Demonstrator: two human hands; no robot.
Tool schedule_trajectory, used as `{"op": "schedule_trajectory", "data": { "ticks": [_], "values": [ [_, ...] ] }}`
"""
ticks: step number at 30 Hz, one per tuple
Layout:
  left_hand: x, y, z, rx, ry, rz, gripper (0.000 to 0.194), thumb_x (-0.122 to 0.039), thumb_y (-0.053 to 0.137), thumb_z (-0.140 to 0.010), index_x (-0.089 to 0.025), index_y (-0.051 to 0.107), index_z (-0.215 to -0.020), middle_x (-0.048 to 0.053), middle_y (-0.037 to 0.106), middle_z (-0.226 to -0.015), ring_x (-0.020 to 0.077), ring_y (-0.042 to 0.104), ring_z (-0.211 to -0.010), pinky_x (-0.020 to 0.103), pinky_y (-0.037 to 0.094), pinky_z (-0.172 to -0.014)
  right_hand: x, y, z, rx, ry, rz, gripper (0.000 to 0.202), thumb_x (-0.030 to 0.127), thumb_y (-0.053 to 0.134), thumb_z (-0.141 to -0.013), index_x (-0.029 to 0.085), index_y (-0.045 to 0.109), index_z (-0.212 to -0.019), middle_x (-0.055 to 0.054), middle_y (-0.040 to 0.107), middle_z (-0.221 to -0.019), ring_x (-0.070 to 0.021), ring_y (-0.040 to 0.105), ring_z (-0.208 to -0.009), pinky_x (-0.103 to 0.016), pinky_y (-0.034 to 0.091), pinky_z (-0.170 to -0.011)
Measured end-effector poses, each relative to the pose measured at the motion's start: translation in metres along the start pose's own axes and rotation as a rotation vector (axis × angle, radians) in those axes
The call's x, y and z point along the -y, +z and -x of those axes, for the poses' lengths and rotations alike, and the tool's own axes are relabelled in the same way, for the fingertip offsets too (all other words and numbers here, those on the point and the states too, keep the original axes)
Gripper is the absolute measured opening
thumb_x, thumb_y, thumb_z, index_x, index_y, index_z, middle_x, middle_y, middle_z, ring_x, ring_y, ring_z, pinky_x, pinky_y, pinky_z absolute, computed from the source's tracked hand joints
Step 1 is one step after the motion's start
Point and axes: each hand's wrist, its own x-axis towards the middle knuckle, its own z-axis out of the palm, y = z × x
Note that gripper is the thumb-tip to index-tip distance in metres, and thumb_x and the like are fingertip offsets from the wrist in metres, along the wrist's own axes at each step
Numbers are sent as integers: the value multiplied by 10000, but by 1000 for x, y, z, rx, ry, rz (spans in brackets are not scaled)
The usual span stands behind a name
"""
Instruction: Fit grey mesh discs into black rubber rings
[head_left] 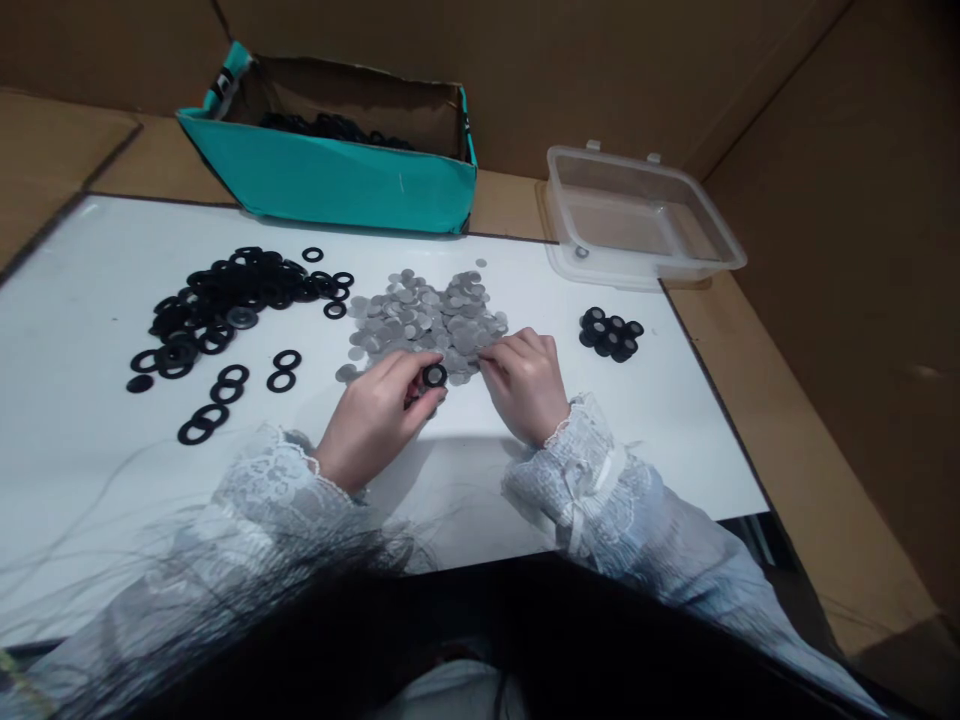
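Note:
Pinched between the thumb and fingers of my left hand (379,405) is a black ring (434,376) with a grey centre. It is held at the near edge of a pile of small grey discs (427,318). My right hand (526,385) reaches the right side of that pile, its thumb and fingers drawn together at the discs. Whether a disc is between those fingertips is too small to make out. A heap of loose black rings (240,285) lies to the left, with several single rings (281,381) nearer to me.
A teal cardboard box (337,180) holding more black pieces stands at the back. A clear plastic container (645,215) sits at the back right. Several black rings with grey centres (611,334) are grouped on the white tabletop (660,440). Cardboard walls (847,250) surround the work area.

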Motion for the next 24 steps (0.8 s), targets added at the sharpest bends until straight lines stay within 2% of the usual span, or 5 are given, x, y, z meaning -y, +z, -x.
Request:
{"op": "schedule_trajectory", "data": {
  "ticks": [2,5,9,17,24],
  "values": [
    [0,0,0,-3,-28,15,256,-278,540,-867,-197,605,-1101,53,661,-846,199,629,-737,313,518,-693,3,-2,-2,-9,157,-217,84,170,565,-847,185,632,-799,-43,675,-785,-194,559,-798,-349,393,-755],
    [-1,2,1,4,-61,59,260,-299,564,-855,-217,615,-1097,44,676,-839,198,634,-723,321,529,-701,7,-7,-5,115,408,-642,34,198,569,-800,180,560,-772,-19,632,-707,-145,552,-655,-300,434,-649],
    [-3,3,1,20,-106,165,292,-317,580,-848,-204,625,-1113,42,691,-865,183,644,-715,316,542,-710,14,-14,-7,289,522,-993,119,271,592,-792,189,515,-754,-7,639,-688,-130,597,-664,-277,465,-657],
    [-7,0,1,79,-93,339,348,-309,544,-865,-155,636,-1164,77,677,-954,161,640,-746,274,547,-682,17,-16,-2,443,518,-993,216,369,664,-751,174,583,-709,22,554,-636,-100,496,-583,-252,398,-565],
    [-7,-3,0,174,-83,354,382,-331,536,-877,-181,629,-1216,86,691,-1034,172,641,-788,273,548,-702,20,-18,-3,436,611,-1096,210,319,725,-692,174,574,-689,4,630,-653,-101,555,-597,-246,425,-578]
  ]
}}
